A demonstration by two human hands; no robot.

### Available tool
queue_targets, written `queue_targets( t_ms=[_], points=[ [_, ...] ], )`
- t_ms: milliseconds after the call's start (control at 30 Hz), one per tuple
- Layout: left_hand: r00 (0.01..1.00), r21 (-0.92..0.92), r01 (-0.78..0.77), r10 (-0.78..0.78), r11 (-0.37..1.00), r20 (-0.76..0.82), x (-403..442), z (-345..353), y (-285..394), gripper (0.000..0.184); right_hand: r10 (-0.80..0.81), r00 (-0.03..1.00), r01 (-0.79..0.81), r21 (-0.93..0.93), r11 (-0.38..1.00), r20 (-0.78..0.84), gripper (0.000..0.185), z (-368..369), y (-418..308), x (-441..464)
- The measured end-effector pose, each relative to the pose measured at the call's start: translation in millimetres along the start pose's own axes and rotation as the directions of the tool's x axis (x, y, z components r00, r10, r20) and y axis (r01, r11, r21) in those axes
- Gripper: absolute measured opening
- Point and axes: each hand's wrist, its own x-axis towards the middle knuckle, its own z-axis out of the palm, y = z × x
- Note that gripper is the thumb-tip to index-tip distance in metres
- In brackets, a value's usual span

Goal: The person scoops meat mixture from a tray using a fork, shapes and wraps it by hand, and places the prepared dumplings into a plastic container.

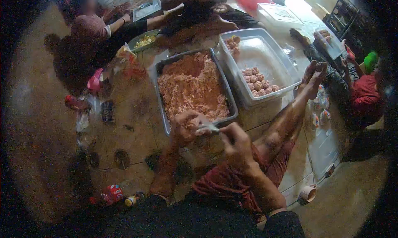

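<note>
My left hand (185, 127) is over the near edge of a grey tub (233, 107) of pinkish minced meat (190, 84), its fingers curled. To its right, my right hand (237, 142) pinches a thin, whitish piece (212, 127) that spans the gap between both hands. Blur hides what that piece is, and the left fingers also seem closed on its other end. The meat fills most of the tub, with a hollow scooped at the far side. Right of it, a clear plastic bin (271, 95) holds several round meatballs (258, 82) at its near left corner.
Co-workers sit on the tiled floor at left, far side and right. Around are a bowl of yellowish pieces (145, 41), a lidded box (280, 15), small cups (321, 113), a mug (308, 193) and a red-labelled bottle (112, 194). My bare legs (286, 113) stretch along the bin.
</note>
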Motion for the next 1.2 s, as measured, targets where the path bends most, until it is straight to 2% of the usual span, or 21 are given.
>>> queue_targets(
  t_ms=[67,100,167,200,267,333,367,467,500,567,600,667,733,767,800,833,867,900,1000,1067,1200],
  points=[
    [0.993,-0.045,-0.038,0.032,0.998,-0.112,-4,3,5,0.032,0.208,0.973,-0.197,0.107,0.975,-0.104,0.008,-10,-13,5],
    [0.993,-0.048,-0.026,0.02,0.998,-0.115,-4,6,-2,0.031,0.056,0.99,-0.05,0.055,0.997,-0.13,0.009,-7,-7,6],
    [0.993,-0.05,-0.02,0.013,0.999,-0.119,-7,12,-18,0.031,0.003,0.998,-0.001,0.031,1.0,-0.069,0.009,6,7,5],
    [0.991,-0.166,0.082,-0.098,0.983,-0.09,-9,14,-26,0.028,-0.046,0.999,0.046,0.012,0.999,-0.005,0.009,8,9,5],
    [0.977,-0.277,0.187,-0.208,0.943,-0.049,-12,12,-40,0.026,0.01,1.0,-0.01,-0.009,1.0,0.004,0.009,-2,3,6],
    [0.979,-0.236,0.195,-0.204,0.952,-0.017,-14,8,-43,0.026,0.209,0.974,-0.201,0.086,0.976,-0.091,0.013,-15,-12,12],
    [0.979,-0.235,0.192,-0.202,0.953,-0.018,-12,6,-34,0.026,0.11,0.984,-0.107,0.031,0.994,-0.142,0.011,-19,-10,15],
    [0.978,-0.107,0.176,-0.186,0.979,-0.09,-3,4,-9,0.027,0.143,0.969,-0.124,0.104,0.987,-0.2,0.007,-11,2,11],
    [0.997,-0.204,0.035,-0.049,0.978,-0.065,1,6,-12,0.027,0.14,0.969,-0.122,0.1,0.987,-0.202,0.007,-5,9,9],
    [0.995,-0.302,-0.096,0.084,0.948,-0.053,1,11,-13,0.027,-0.092,0.996,0.091,0.015,0.996,0.01,0.005,9,13,6],
    [0.994,-0.162,-0.037,0.021,0.986,-0.103,0,15,-11,0.027,-0.09,0.996,0.09,0.016,0.996,0.012,0.005,10,9,3],
    [0.985,-0.019,0.033,-0.036,0.999,-0.168,1,13,-14,0.028,0.088,0.989,-0.07,0.15,0.986,-0.117,0.005,9,0,4],
    [0.986,-0.299,0.001,-0.05,0.954,-0.156,-4,10,-21,0.031,0.019,0.977,-0.005,0.063,0.998,-0.214,0.005,4,4,6],
    [0.977,-0.167,0.136,-0.159,0.977,-0.14,-7,13,-23,0.032,0.092,0.976,-0.079,0.073,0.994,-0.198,0.007,1,2,7],
    [0.978,-0.168,0.132,-0.156,0.977,-0.139,-5,16,-27,0.032,0.164,0.969,-0.151,0.081,0.985,-0.182,0.01,-1,0,8],
    [0.986,-0.088,0.047,-0.061,0.995,-0.154,0,18,-31,0.031,0.044,0.992,-0.036,0.064,0.997,-0.119,0.009,5,6,9],
    [0.986,-0.008,-0.038,0.036,0.999,-0.161,4,21,-32,0.03,0.043,0.992,-0.036,0.062,0.997,-0.123,0.009,9,10,7],
    [0.985,0.025,0.09,-0.085,0.996,-0.153,7,29,-31,0.03,0.044,0.995,-0.041,0.04,0.998,-0.094,0.01,13,12,5],
    [0.975,-0.06,0.058,-0.07,0.996,-0.211,7,12,-7,0.03,0.074,0.99,-0.066,0.068,0.995,-0.117,0.011,9,3,6],
    [0.972,-0.08,0.109,-0.123,0.991,-0.198,5,9,1,0.029,0.173,0.949,-0.141,0.137,0.981,-0.265,0.013,-1,-11,10],
    [0.98,-0.11,0.108,-0.124,0.988,-0.158,6,11,5,0.025,0.048,0.996,-0.046,0.032,0.998,-0.073,0.012,16,7,9]
  ],
)
